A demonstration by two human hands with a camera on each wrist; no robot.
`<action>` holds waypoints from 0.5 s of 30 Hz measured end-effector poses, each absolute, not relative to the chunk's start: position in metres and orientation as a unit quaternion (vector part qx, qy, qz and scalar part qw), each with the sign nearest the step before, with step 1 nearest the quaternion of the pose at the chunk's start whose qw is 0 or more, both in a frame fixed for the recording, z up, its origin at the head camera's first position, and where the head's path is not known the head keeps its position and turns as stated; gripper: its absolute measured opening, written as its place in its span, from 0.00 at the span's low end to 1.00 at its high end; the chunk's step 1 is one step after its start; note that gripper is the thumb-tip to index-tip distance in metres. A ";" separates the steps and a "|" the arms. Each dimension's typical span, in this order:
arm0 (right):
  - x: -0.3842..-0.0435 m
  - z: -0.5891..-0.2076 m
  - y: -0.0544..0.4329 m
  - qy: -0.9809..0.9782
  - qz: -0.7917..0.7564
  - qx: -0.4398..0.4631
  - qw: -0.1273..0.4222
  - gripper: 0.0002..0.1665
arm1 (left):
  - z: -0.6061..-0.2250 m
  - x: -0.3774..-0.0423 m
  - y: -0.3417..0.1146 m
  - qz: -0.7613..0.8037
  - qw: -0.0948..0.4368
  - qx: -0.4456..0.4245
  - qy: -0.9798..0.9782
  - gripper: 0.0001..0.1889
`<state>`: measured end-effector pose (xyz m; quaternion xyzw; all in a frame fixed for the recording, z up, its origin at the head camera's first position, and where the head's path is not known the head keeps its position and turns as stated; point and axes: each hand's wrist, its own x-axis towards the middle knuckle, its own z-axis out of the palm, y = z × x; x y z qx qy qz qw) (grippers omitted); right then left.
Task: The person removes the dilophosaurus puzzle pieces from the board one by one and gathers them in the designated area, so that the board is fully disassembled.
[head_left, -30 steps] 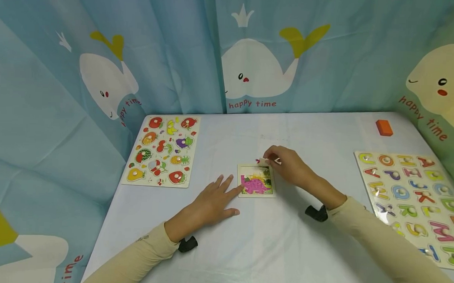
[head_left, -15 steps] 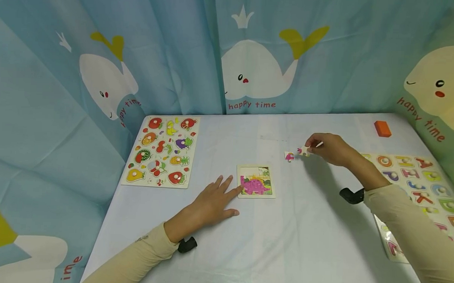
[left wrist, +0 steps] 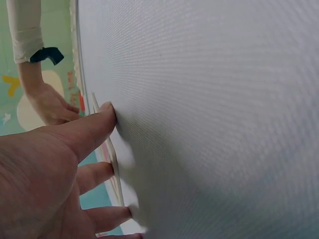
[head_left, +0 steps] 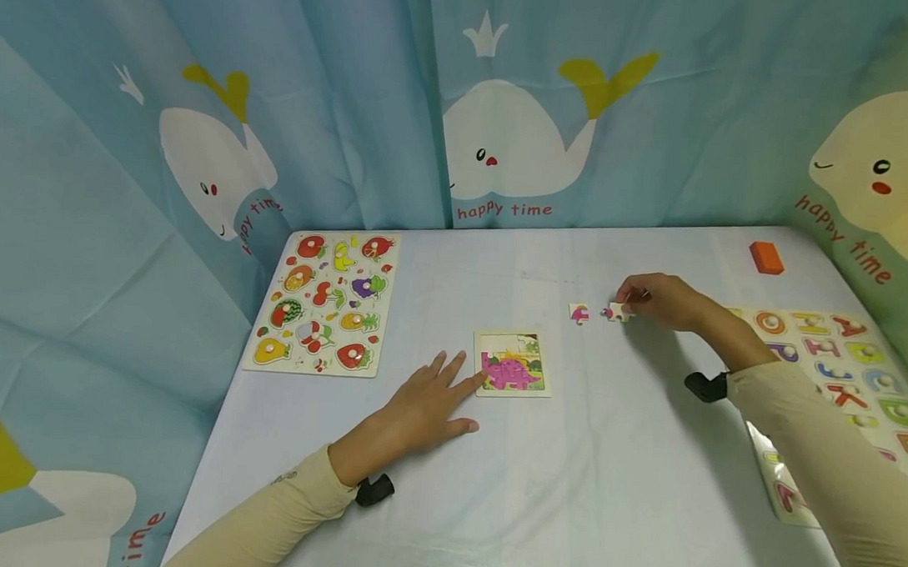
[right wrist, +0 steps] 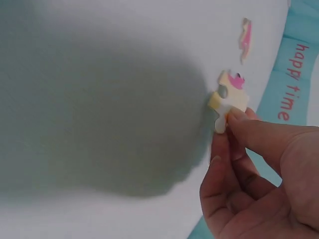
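Between thumb and fingers my right hand (head_left: 659, 301) pinches a cream jigsaw piece (right wrist: 233, 97) with a pink patch, low over the table. Just left of it in the head view lies a second jigsaw piece (head_left: 579, 314), pink and white. My left hand (head_left: 423, 405) lies with spread, straight fingers, one fingertip on the left edge of a small square puzzle board (head_left: 513, 393). That board shows a pink dinosaur, with a pale bare area at its upper left. In the left wrist view the fingers (left wrist: 97, 177) reach the board's edge.
A fruit peg board (head_left: 385, 314) lies at the back left. On the right, a letter peg board (head_left: 784, 501) is partly covered by the right forearm. An orange block (head_left: 766, 258) sits near the back right corner, and a whale-print curtain (head_left: 354, 146) hangs behind the table.
My right hand has carried its jigsaw piece from the puzzle board's top edge rightward, then lowered it slightly beside the loose piece. The left hand has stayed still.
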<state>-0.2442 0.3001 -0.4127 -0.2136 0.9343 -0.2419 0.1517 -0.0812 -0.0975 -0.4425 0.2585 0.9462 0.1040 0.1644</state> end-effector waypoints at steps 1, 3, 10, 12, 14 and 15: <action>-0.244 -0.415 0.300 0.935 -0.241 -0.209 0.152 0.04 | -0.443 -0.081 -0.098 0.105 0.165 0.258 0.946 0.39; -0.245 -0.419 0.300 0.938 -0.239 -0.201 0.152 0.05 | -0.443 -0.081 -0.097 0.106 0.166 0.259 0.946 0.39; -0.244 -0.432 0.296 0.946 -0.228 -0.201 0.113 0.05 | -0.443 -0.083 -0.098 0.100 0.166 0.262 0.945 0.39; -0.242 -0.434 0.294 0.946 -0.229 -0.203 0.102 0.05 | -0.443 -0.083 -0.099 0.099 0.167 0.261 0.946 0.39; -0.240 -0.435 0.292 0.948 -0.229 -0.200 0.094 0.07 | -0.443 -0.082 -0.098 0.099 0.169 0.260 0.946 0.39; -0.239 -0.436 0.291 0.949 -0.230 -0.197 0.091 0.08 | -0.443 -0.082 -0.098 0.099 0.169 0.260 0.946 0.39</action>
